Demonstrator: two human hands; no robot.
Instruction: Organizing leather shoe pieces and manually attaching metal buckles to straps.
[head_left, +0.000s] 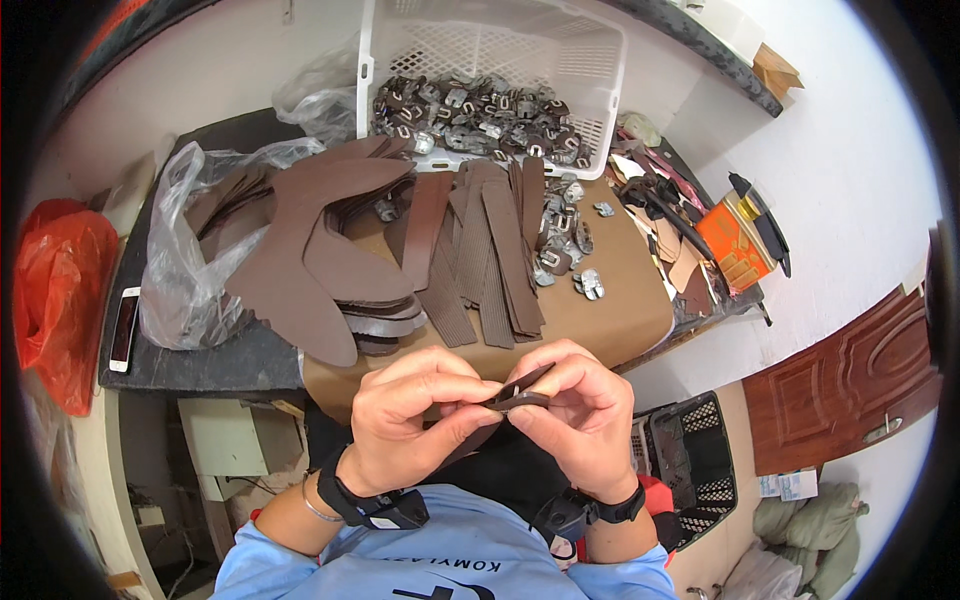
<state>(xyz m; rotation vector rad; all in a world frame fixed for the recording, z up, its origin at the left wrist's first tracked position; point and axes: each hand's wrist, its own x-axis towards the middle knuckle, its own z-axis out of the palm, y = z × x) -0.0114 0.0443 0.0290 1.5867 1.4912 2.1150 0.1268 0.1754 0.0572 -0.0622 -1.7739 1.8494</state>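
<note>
In front of my chest, my left hand [408, 408] and my right hand [580, 408] pinch a dark brown strap piece [528, 379] between thumbs and fingers. The strap is folded, and a small light spot shows in the fold; I cannot make out what it is. Part of the brown piece hangs below my left fingers. Beyond my hands, on brown sheeting [440, 358], lie long ribbed brown strips [492, 262]. A stack of curved brown panels [318, 245] rests left of them. Loose metal buckles [588, 284] with brown pieces are scattered to their right.
A white plastic crate [612, 110] lies tipped toward me behind the strips, full of buckles. Clear plastic bags [180, 285] and a phone [125, 328] are at the left. An orange container [735, 245] stands right, beside scraps. A black crate [690, 470] sits below right.
</note>
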